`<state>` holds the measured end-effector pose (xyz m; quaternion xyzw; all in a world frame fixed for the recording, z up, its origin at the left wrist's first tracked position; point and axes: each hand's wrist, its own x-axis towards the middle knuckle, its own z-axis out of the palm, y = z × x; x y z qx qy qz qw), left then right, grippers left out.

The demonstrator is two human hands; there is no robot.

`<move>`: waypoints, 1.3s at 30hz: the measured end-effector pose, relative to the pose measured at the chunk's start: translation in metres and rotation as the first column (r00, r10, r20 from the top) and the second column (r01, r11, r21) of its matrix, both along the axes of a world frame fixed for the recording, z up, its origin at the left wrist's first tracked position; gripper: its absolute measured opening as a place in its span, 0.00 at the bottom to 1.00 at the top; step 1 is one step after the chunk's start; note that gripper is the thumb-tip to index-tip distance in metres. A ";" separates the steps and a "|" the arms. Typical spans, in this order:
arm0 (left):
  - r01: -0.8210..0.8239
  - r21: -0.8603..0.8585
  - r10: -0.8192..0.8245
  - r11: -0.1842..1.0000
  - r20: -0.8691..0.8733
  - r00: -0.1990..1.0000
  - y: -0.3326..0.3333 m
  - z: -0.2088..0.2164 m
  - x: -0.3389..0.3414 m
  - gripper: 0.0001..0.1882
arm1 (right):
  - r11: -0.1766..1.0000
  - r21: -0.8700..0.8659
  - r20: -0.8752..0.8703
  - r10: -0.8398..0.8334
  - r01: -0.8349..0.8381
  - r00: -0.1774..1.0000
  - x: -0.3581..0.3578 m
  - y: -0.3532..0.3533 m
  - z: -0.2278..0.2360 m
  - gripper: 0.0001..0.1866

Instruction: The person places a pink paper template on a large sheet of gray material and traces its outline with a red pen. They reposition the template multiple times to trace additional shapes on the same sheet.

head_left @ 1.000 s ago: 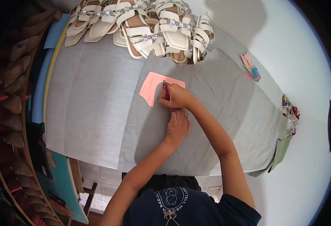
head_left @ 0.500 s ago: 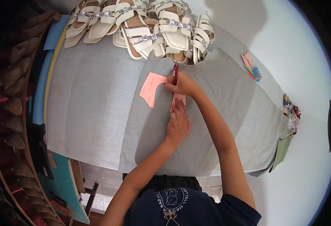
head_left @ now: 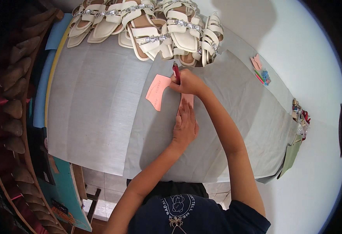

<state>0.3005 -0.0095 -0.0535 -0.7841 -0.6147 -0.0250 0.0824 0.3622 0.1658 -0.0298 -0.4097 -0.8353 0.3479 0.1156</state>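
Two hands trace a pink paper shape on grey cloth.

The left hand [head_left: 185, 126] lies flat, fingers together, pressing the pink paper shape [head_left: 160, 91] down on the grey sheet [head_left: 100, 117] in the middle of the counter [head_left: 319, 70]. Just past it, the right hand [head_left: 188, 82] has its fingers clamped on a red pen [head_left: 176, 72] at the shape's top edge. The paper looks thin, light and bendy, so hold it flat. Farther back sit cream sandals [head_left: 159, 23].

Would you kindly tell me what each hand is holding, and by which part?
The right hand grips a red pen by its lower barrel. The left hand holds nothing, pressing flat on the pink paper pattern.
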 end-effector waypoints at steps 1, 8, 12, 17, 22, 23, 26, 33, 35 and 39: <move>0.005 0.015 -0.004 1.000 -0.006 1.000 0.000 0.001 0.000 0.34 | 1.000 -0.001 0.010 0.000 0.000 1.000 0.001 0.000 -0.001 0.13; 0.045 -0.035 -0.041 0.998 0.121 0.992 0.003 0.007 -0.008 0.32 | 0.972 -0.120 -0.321 -0.231 0.202 0.919 0.018 -0.013 0.006 0.13; 0.107 -0.127 -0.052 0.986 0.379 0.924 0.009 0.008 -0.025 0.29 | 0.824 -0.321 -0.639 -0.552 0.467 0.536 0.017 -0.056 0.016 0.09; 0.176 -0.129 -0.086 0.976 0.513 0.854 0.020 0.018 -0.045 0.27 | 0.722 -0.391 -0.723 -0.625 0.572 0.294 0.021 -0.097 -0.024 0.04; 0.191 -0.107 -0.105 0.976 0.536 0.837 0.019 0.005 -0.052 0.26 | 0.704 -0.447 -0.675 -0.670 0.551 0.309 0.015 -0.107 -0.022 0.06; 0.194 -0.115 -0.105 0.974 0.527 0.843 0.019 0.004 -0.052 0.26 | 0.676 -0.484 -0.633 -0.709 0.556 0.311 0.016 -0.105 -0.019 0.06; 0.201 -0.137 -0.107 0.970 0.500 0.859 0.017 0.005 -0.053 0.26 | 0.639 -0.523 -0.579 -0.752 0.564 0.316 0.017 -0.096 -0.015 0.07; 0.205 -0.133 -0.110 0.970 0.510 0.853 0.017 0.008 -0.051 0.26 | 0.688 -0.349 -0.585 -0.691 0.636 0.426 0.012 -0.088 -0.011 0.11; 0.217 -0.120 -0.130 0.969 0.497 0.858 0.017 0.006 -0.051 0.26 | 0.690 -0.301 -0.493 -0.704 0.658 0.512 0.009 -0.087 -0.002 0.13; 0.211 -0.074 -0.177 0.975 0.321 0.930 0.011 -0.007 -0.044 0.27 | 0.741 -0.168 -0.303 -0.666 0.650 0.682 0.005 -0.080 0.009 0.18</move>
